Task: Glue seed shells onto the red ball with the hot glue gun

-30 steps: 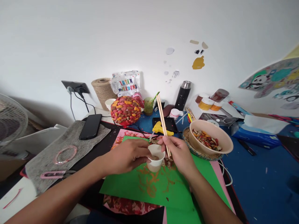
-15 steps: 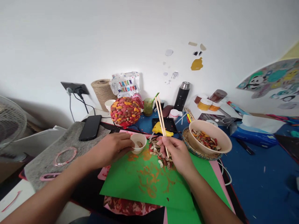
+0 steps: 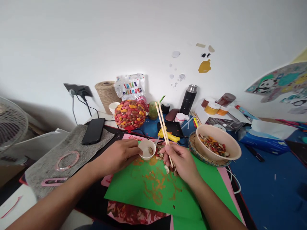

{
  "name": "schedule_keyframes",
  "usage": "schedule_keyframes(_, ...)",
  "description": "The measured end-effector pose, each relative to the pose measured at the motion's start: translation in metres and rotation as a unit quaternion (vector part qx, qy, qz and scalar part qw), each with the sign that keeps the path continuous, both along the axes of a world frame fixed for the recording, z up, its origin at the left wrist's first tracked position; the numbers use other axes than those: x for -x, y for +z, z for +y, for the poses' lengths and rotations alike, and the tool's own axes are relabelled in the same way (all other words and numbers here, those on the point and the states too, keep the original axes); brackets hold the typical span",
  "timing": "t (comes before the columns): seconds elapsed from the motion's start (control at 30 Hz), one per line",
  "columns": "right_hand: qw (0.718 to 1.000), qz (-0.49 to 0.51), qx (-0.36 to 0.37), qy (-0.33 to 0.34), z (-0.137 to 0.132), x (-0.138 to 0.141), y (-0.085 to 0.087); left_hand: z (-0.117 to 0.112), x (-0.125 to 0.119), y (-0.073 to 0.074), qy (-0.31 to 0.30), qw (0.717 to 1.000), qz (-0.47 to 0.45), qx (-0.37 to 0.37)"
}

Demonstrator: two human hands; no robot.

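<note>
My left hand [image 3: 121, 155] grips a small white cup [image 3: 147, 149] by its rim, tilted toward the right over the far edge of a green sheet [image 3: 153, 195] smeared with gold paint. A few shells lie inside the cup. My right hand [image 3: 181, 161] pinches a pair of wooden chopsticks [image 3: 161, 124] that slant up and back, their lower tips down in a pile of painted shells [image 3: 165, 159] on the green sheet, just right of the cup.
A beige bowl of coloured shells [image 3: 219, 142] sits on a woven mat at right. Behind are a shell-covered ball [image 3: 129, 115], a yellow glue gun [image 3: 170, 136], twine roll [image 3: 106, 92], black flask [image 3: 189, 99], paint jars [image 3: 212, 108], a phone [image 3: 93, 131] and tissue box [image 3: 261, 135].
My left hand carried the cup from the middle of the green sheet back to its far edge and tilted it. The chopsticks dropped their tips into the shell pile.
</note>
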State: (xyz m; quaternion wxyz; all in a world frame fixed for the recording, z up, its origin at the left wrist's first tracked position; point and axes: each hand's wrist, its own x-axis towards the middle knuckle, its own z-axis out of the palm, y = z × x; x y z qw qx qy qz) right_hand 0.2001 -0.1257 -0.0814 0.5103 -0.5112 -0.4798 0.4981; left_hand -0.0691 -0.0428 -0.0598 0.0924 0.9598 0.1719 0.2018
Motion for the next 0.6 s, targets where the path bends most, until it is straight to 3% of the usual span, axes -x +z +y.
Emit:
schedule_keyframes(0.13,1.0,-0.003,0.007,-0.008,0.0,-0.001,0.001,-0.002,0.002,0.003,0.003,0.999,-0.02,0.048)
schedule_keyframes(0.23,1.0,0.002,0.008,-0.016,0.0,-0.001,0.001,-0.006,-0.002,0.008,0.034,0.983,-0.064,0.169)
schedule_keyframes(0.3,1.0,0.009,0.005,-0.027,0.0,-0.001,0.002,-0.011,-0.007,0.011,0.061,0.954,-0.076,0.283)
schedule_keyframes(0.37,0.999,0.015,0.001,-0.043,-0.001,-0.001,0.004,-0.015,-0.015,0.011,0.081,0.905,-0.086,0.409)
schedule_keyframes(0.43,0.998,0.021,0.006,-0.063,-0.002,-0.002,0.008,-0.019,-0.025,0.008,0.094,0.836,-0.107,0.53)
schedule_keyframes(0.6,0.995,0.025,0.004,-0.099,-0.001,-0.005,0.014,-0.026,-0.047,-0.014,0.136,0.619,-0.225,0.74)
